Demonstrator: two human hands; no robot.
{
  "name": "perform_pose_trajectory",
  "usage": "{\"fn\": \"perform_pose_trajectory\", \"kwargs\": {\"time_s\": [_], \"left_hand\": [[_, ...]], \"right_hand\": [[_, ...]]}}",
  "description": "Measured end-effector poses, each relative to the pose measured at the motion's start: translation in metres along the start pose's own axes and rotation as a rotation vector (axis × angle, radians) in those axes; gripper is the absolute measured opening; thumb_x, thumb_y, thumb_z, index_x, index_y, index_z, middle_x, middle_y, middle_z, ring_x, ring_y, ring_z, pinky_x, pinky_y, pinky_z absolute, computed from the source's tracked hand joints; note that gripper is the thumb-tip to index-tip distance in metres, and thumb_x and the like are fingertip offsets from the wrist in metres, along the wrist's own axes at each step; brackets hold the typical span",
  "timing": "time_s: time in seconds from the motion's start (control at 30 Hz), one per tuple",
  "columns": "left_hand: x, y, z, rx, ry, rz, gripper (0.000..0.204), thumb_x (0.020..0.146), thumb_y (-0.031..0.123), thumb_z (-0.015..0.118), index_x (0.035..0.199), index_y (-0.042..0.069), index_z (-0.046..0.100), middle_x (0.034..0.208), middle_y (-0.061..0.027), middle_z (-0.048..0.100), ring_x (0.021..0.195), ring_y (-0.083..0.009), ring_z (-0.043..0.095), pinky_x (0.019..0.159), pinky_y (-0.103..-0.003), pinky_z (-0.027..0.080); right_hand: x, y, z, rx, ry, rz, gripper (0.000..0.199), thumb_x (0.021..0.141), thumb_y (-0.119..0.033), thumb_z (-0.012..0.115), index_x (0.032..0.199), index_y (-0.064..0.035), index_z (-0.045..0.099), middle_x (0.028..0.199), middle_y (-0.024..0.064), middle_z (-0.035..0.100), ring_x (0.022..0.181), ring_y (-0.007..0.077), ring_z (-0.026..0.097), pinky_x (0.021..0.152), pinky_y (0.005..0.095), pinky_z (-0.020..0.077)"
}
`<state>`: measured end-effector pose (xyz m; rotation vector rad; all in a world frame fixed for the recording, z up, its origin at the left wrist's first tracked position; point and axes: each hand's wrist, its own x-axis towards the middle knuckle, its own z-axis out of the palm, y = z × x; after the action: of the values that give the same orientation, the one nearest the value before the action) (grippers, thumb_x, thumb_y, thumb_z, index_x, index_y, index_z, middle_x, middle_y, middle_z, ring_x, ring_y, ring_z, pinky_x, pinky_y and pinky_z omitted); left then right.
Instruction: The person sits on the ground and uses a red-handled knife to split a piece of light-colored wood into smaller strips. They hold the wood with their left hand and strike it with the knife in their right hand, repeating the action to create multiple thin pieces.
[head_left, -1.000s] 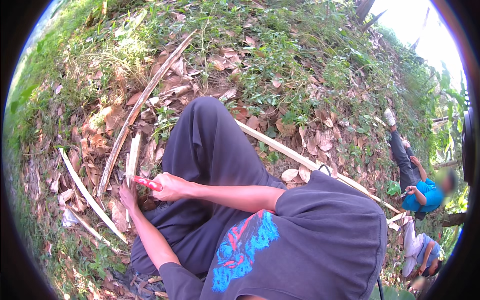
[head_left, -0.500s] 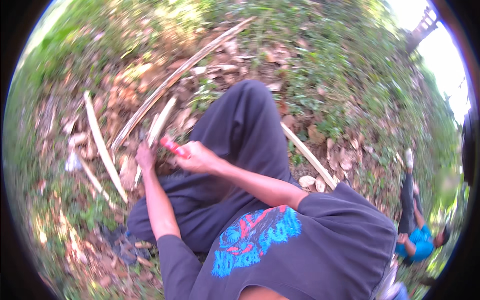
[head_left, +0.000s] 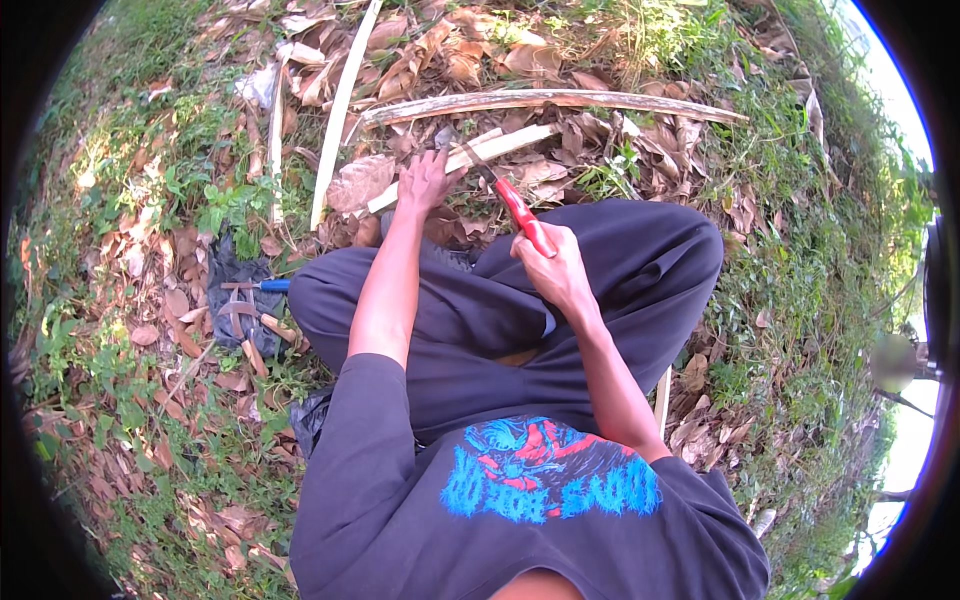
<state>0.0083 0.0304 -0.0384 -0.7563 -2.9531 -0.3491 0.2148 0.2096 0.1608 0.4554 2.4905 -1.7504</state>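
My right hand [head_left: 555, 262] is closed round the red handle of a tool [head_left: 522, 215], perhaps a knife. Its dark metal end lies across a pale split wooden strip [head_left: 512, 143] in front of my crossed legs. On the same strip, just left of the metal, my left hand [head_left: 425, 182] presses down with its fingers bent over the wood. The fingertips are partly hidden, and a small grey piece shows beside them. Beyond the strip lies a longer, rougher wooden stave [head_left: 560, 98].
To the left lie a long pale strip [head_left: 340, 120] and a thinner stick [head_left: 277, 150]. Near my left knee, a dark plastic bag [head_left: 230, 268] bears a blue-handled tool [head_left: 272, 286] and other tools. Another strip [head_left: 663, 400] lies by my right arm. Dry leaves and grass cover the ground.
The view has turned, and the strips now sit further ahead of me. The tool's dark metal end now shows against the wood. My left hand stays at the strip; my right keeps the red handle.
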Motion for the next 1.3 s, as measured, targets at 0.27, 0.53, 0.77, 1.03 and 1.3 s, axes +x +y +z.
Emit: {"fn": "perform_pose_trajectory", "kwargs": {"time_s": [0.27,0.53,0.77,1.03,1.3], "left_hand": [[0.002,0.007,0.001,-0.04,-0.035,-0.053,0.064,0.09,0.062,0.054,0.128,0.011,0.056,0.111,-0.0112,0.062,0.106,-0.0328,0.061,0.086,-0.059,0.048],[0.002,0.004,0.009,0.018,0.119,0.036,0.052,0.089,0.052,0.063,0.116,0.008,0.059,0.099,-0.0116,0.062,0.092,-0.0331,0.062,0.073,-0.05,0.052],[0.0,0.002,0.008,0.035,0.065,0.018,0.053,0.089,0.054,0.061,0.121,0.011,0.06,0.103,-0.0102,0.061,0.096,-0.0325,0.061,0.074,-0.053,0.051],[0.006,0.0,0.002,-0.059,-0.019,-0.013,0.049,0.091,0.053,0.058,0.112,0.009,0.059,0.105,-0.0104,0.062,0.102,-0.0324,0.061,0.082,-0.054,0.05],[0.006,0.001,-0.004,-0.05,0.046,0.022,0.049,0.092,0.05,0.059,0.118,0.009,0.061,0.103,-0.0109,0.064,0.1,-0.0317,0.063,0.081,-0.053,0.051]], "right_hand": [[-0.001,-0.003,0.008,-0.084,0.013,-0.008,0.024,0.084,-0.014,0.056,0.074,0.0073,0.055,0.059,0.0217,0.052,0.051,0.0287,0.051,0.057,0.0395,0.0444],[0.002,-0.002,0.008,-0.058,0.024,-0.027,0.024,0.084,-0.013,0.056,0.072,0.0072,0.051,0.059,0.0231,0.05,0.05,0.028,0.043,0.055,0.0412,0.042],[-0.013,0.006,0.019,-0.089,0.019,-0.16,0.019,0.083,-0.009,0.056,0.072,0.0064,0.054,0.062,0.0266,0.053,0.063,0.0445,0.06,0.058,0.0436,0.0465],[0.019,-0.002,-0.023,0.097,-0.09,0.088,0.019,0.082,-0.013,0.056,0.071,0.001,0.058,0.053,0.0049,0.049,0.049,0.013,0.048,0.051,0.0321,0.0405],[0.018,0.005,-0.021,0.101,-0.058,0.068,0.017,0.082,-0.012,0.055,0.071,-0.0002,0.059,0.053,0.0003,0.047,0.047,0.0084,0.044,0.047,0.0279,0.0365]]}}
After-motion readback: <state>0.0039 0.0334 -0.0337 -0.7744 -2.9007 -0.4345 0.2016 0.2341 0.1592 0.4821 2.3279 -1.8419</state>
